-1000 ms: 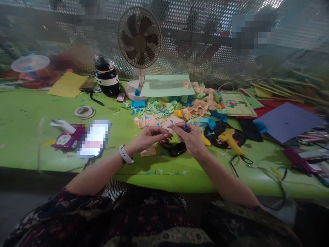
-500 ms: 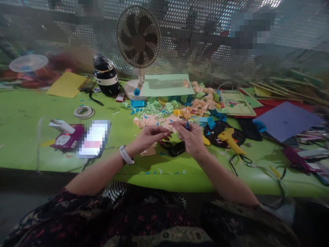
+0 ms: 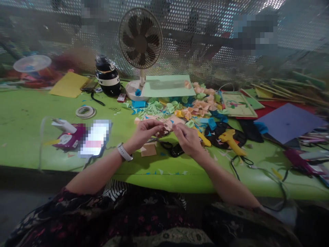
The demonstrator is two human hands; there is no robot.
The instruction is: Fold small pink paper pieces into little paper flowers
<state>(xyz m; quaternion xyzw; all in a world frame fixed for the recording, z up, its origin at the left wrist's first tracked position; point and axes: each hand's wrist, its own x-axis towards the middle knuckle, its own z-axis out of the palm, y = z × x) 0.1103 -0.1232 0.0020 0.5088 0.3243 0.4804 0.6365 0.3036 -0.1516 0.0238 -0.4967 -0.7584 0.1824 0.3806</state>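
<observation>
My left hand (image 3: 149, 132), with a white band on the wrist, has its thumb and fingers pinched together above the middle of the table. Facing it, my right hand (image 3: 189, 140) is closed, its thumb and forefinger pressed together. A small dark reddish shape (image 3: 164, 129) shows between the fingertips, too blurred to name. Whatever either hand holds is hidden. Beneath the hands lie a black looped handle (image 3: 167, 145), a shiny black object (image 3: 177, 150) and a peach paper square (image 3: 148, 150). Pink paper pieces (image 3: 177, 120) lie just behind the fingers.
Cut paper petals (image 3: 203, 104) heap up behind the hands, with a fan (image 3: 140, 39) and a black bottle (image 3: 108, 77) farther back. A yellow glue gun (image 3: 232, 141) with its cord lies right. Left are a lit phone (image 3: 95, 139) and a tape roll (image 3: 85, 112).
My right hand has turned and dropped slightly; the thin stick with a blue part that stood up from its fingers no longer shows. My left hand has risen a little. The view has shifted slightly.
</observation>
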